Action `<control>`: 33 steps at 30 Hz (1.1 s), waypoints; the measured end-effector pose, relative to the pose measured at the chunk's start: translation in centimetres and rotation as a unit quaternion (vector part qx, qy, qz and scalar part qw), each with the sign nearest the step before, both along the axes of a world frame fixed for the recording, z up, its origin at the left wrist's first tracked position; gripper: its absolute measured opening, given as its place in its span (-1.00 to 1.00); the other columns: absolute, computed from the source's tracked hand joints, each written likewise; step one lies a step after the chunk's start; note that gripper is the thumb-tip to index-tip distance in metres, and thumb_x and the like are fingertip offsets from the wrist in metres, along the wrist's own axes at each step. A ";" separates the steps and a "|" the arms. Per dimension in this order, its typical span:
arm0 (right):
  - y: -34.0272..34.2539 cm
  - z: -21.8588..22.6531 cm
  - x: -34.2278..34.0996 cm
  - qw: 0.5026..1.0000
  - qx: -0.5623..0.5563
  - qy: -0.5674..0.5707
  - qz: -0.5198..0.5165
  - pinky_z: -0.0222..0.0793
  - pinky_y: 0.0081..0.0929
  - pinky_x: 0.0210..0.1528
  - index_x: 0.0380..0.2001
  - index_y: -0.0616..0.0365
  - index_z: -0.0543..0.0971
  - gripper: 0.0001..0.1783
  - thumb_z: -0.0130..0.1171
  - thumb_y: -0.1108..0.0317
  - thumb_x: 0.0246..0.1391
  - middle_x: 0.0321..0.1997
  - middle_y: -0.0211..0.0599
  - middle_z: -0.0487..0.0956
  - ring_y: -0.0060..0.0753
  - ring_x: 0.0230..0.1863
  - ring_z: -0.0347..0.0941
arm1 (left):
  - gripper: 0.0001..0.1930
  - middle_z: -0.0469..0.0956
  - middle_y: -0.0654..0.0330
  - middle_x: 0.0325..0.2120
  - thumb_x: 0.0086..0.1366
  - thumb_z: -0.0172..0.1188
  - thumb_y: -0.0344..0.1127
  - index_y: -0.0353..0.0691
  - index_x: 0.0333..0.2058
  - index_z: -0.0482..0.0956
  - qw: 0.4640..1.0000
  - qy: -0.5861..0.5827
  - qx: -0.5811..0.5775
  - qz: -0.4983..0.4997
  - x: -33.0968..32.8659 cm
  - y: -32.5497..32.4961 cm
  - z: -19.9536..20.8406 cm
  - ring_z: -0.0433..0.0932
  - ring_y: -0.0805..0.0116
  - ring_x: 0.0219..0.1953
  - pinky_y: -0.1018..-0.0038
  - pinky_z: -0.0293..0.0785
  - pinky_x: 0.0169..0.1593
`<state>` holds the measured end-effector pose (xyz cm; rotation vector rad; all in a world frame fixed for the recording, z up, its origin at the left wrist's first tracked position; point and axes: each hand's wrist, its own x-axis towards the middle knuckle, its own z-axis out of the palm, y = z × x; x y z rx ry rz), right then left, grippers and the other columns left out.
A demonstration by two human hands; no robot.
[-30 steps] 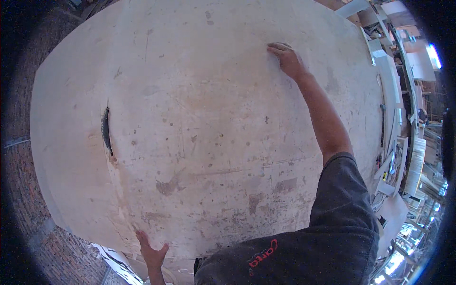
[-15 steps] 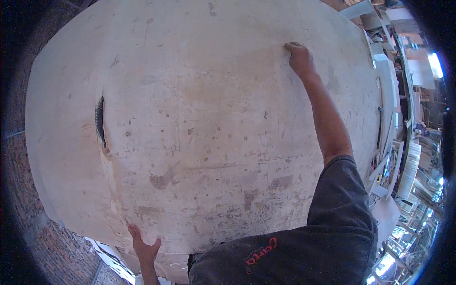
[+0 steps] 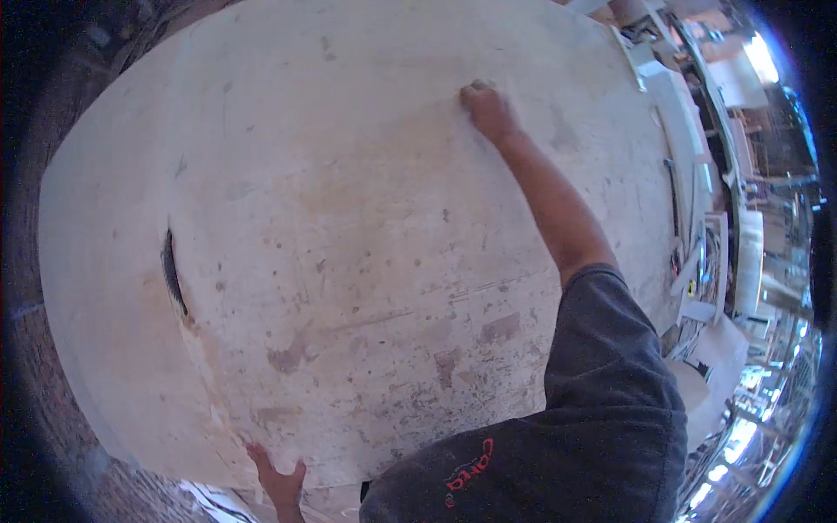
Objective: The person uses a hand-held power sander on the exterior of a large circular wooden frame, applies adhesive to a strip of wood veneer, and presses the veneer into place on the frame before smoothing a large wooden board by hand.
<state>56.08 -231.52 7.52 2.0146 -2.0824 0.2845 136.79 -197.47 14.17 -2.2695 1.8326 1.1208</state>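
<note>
A broad, pale wooden tabletop (image 3: 366,253), stained and scuffed, fills most of the view. On its left side a dark toothed saw blade (image 3: 173,272) shows in a narrow slot. Far out over the board my right hand (image 3: 490,109) is curled closed against the surface. What it holds, if anything, is hidden under the fingers. At the near left edge my left hand (image 3: 279,479) rests with thumb and fingers apart and nothing in it, its fingertips touching the board.
Offcuts and strips of board (image 3: 684,157) lie along the right edge. Beyond them is a cluttered workshop with bright openings. A brick surface (image 3: 131,488) shows at lower left, and pale and dark sheet pieces (image 3: 214,503) lie below the near edge.
My right hand has moved left across the board, still closed. The view has shifted, so the slot and blade sit lower. My left hand stays at the near edge.
</note>
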 end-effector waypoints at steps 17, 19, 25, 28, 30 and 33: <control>38.7 5.9 15.7 0.745 -0.085 -0.537 -0.386 0.29 -0.48 -0.44 -0.39 0.25 0.69 -0.73 0.26 0.23 0.24 -0.60 -0.44 0.52 -0.65 -0.50 0.37 | -0.02 0.15 -0.23 0.43 0.03 0.50 -0.25 -0.43 0.39 0.21 0.989 -0.075 -0.116 -0.052 -0.4 0.8 -0.5 0.13 -0.10 0.49 0.19 0.10 0.50; 48.3 7.0 17.4 0.727 -0.091 -0.551 -0.399 0.29 -0.53 -0.42 -0.37 0.26 0.71 -0.79 0.30 0.31 0.21 -0.54 -0.53 0.56 -0.67 -0.48 0.37 | -0.18 0.35 -0.23 0.33 0.06 0.47 -0.31 -0.45 0.30 0.38 0.959 -0.054 -0.266 -0.081 -0.7 1.0 -1.8 0.31 -0.12 0.40 0.17 0.25 0.43; 74.3 11.1 24.2 0.641 -0.215 -0.539 -0.503 0.46 -0.53 -0.31 -0.20 0.27 0.73 -0.80 0.31 0.39 0.16 -0.35 -0.38 0.67 -0.56 -0.36 0.53 | -0.76 0.62 -0.08 -0.14 0.15 0.36 -0.46 -0.41 -0.20 0.61 0.928 0.199 -0.285 -0.135 -6.6 3.5 0.8 0.58 -0.06 -0.09 0.10 0.50 0.02; 82.0 13.5 29.8 0.543 -0.303 -0.580 -0.527 0.41 -0.56 -0.34 -0.28 0.26 0.70 -0.88 0.29 0.43 0.16 -0.41 -0.42 0.61 -0.58 -0.41 0.48 | -0.90 0.52 0.00 -0.42 0.22 0.24 -0.49 -0.36 -0.48 0.57 0.875 0.302 -0.336 -0.174 -9.3 6.6 3.1 0.52 0.00 -0.28 0.22 0.46 -0.13; 89.5 12.5 33.2 0.503 -0.346 -0.564 -0.556 0.38 -0.56 -0.39 -0.31 0.25 0.67 -0.91 0.25 0.46 0.17 -0.44 -0.43 0.57 -0.58 -0.46 0.45 | -0.91 0.56 -0.02 -0.39 0.25 0.22 -0.47 -0.35 -0.41 0.63 0.863 0.317 -0.291 -0.264 -10.8 8.8 3.1 0.54 -0.01 -0.25 0.20 0.47 -0.12; 98.0 10.7 38.6 0.486 -0.342 -0.565 -0.572 0.36 -0.56 -0.44 -0.26 0.28 0.66 -0.90 0.22 0.50 0.18 -0.48 -0.44 0.55 -0.59 -0.51 0.42 | -0.91 0.62 -0.03 -0.34 0.27 0.22 -0.46 -0.34 -0.37 0.67 0.833 0.308 -0.302 -0.347 -12.3 13.4 4.5 0.57 -0.01 -0.21 0.19 0.49 -0.09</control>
